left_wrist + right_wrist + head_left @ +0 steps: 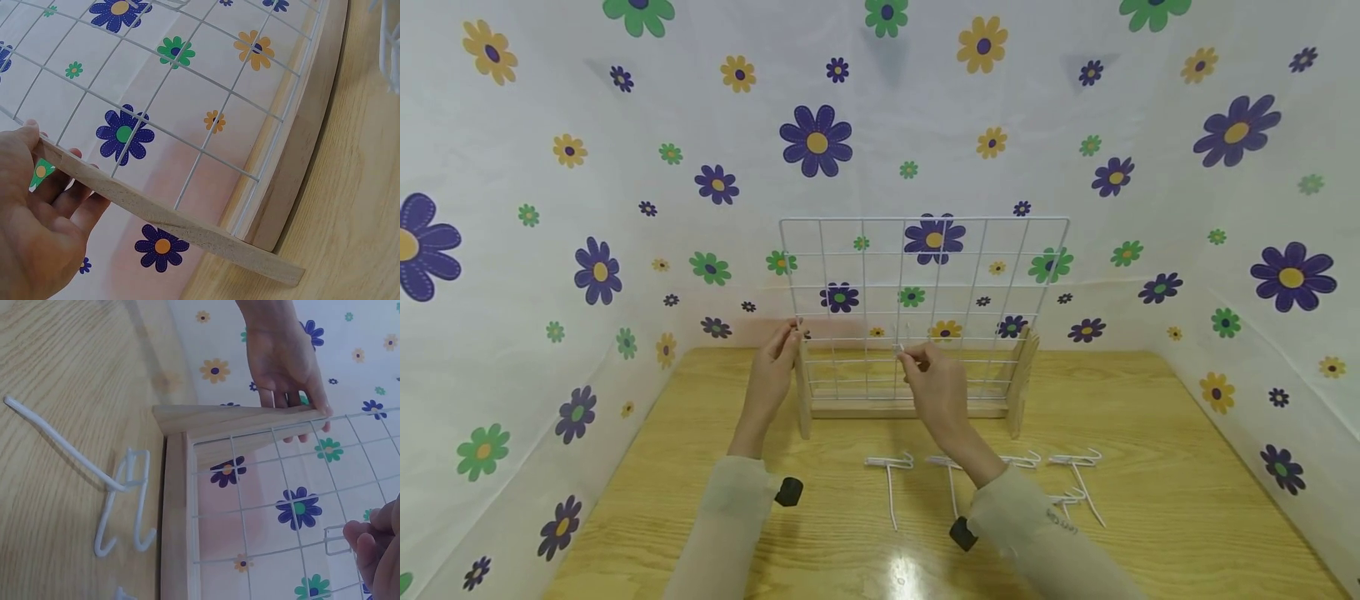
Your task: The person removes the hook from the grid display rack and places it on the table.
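A white wire grid panel (925,218) stands upright in a wooden stand, with a wooden side post (803,396) at each end. My left hand (772,367) holds the upper end of the left post; in the left wrist view the thumb lies on one side of the wood (156,215) and the fingers behind it. In front of the grid's lower middle, my right hand (942,392) pinches a white wire hook between thumb and fingertips. The right wrist view shows the hook's bent wire end (327,542) at the grid wires; the fingers hide the rest of it.
Several more white wire hooks lie on the wooden table in front of the stand, among them one hook (891,496) near the middle and another hook (1086,492) at the right. A flower-print white cloth (880,108) surrounds the table at the back and sides.
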Available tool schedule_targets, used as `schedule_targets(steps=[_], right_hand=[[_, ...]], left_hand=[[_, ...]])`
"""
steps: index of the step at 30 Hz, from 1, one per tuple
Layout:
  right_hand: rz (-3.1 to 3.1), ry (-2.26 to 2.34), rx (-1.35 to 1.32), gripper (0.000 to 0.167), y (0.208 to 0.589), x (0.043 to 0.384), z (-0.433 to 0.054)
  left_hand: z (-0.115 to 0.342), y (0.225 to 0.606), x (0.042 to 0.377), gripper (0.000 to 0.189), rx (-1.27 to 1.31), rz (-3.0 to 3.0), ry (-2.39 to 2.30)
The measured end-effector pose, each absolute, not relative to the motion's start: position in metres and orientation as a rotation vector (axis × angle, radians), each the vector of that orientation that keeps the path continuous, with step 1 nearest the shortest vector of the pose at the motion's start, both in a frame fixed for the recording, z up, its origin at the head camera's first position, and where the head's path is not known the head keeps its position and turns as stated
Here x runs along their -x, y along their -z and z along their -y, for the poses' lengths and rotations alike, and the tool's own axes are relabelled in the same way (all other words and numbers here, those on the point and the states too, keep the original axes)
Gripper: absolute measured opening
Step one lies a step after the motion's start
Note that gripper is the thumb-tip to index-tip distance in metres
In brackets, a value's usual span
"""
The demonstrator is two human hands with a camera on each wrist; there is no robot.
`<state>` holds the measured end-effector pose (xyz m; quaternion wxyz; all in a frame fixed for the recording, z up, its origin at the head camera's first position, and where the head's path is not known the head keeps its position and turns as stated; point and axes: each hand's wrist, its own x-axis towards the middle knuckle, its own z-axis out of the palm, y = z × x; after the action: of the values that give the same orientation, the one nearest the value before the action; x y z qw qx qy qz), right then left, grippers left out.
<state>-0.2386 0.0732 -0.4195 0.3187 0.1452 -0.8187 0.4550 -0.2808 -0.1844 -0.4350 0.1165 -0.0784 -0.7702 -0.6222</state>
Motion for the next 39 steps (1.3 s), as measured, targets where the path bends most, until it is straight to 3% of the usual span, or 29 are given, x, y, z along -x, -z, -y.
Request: schedule_targets(steps=[14,23,39], right_hand=[[2.055,-1.303,-0.427,0.004,0.406,0.233,-0.081],[2.064,-1.328,-0.407,0.005,0.397,0.225,-0.086],[2.018,-1.422,-0.415,0.006,0.381,0.209,-0.097]], left_hand=[[0.185,0.435,0.281,0.049,0.246,2.239,1.848],[0.178,0.404,0.259,0.046,0.244,2.265,1.876],[0.177,0.4,0.255,0.046,0.245,2.262,1.888]])
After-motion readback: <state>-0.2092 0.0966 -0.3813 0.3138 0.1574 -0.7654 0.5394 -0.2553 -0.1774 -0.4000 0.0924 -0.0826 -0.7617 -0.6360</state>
